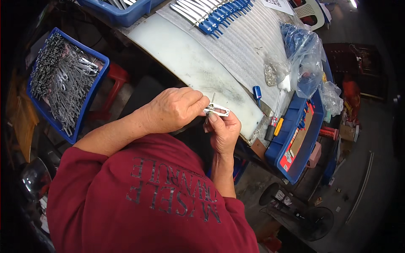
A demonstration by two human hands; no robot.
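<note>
My right hand [226, 130] is closed round a small silver metal frame [221, 111] with a long slot, the thumb pressing on its lower side. A thin metal pin [213, 97] stands up from the frame's left end. Beside that end, my left hand [176, 109] is closed, thumb and forefinger pinched together against the metal; what lies between those fingertips is hidden. Both hands are above the near edge of a worn white work board [190, 59]. A small blue-handled piece [257, 92] lies on the board's right part.
Blue-handled metal pieces [215, 21] lie in a row on a foam sheet [240, 52]. At left, a blue crate [104, 67] holds many metal parts. On the right are a yellow-handled screwdriver [279, 126], a blue bin [274, 154], plastic bags [306, 63] and a fan [316, 223].
</note>
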